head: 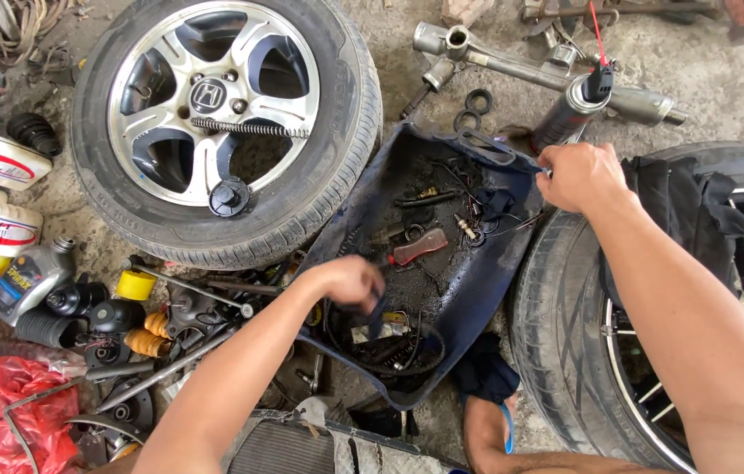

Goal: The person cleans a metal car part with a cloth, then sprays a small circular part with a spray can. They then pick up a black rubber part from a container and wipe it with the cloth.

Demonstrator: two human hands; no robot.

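A dark blue plastic tub [363,211], cut open and greasy, lies on the ground between two wheels. Small bolts, rings, wires and a reddish flat piece [420,246] sit inside it. My right hand [578,175] grips the tub's far right rim. My left hand [350,281] reaches into the tub's near side, fingers curled over dark parts; motion blur hides what it holds. A spray can [569,110] with a red straw stands just beyond my right hand.
An alloy wheel with tyre [223,132] lies flat at left, a spring and black cap on it. Another tyre [583,351] is at right with dark cloth draped over it. Oil bottles, rubber boots and metal parts crowd the left. A steering rack [530,70] lies behind.
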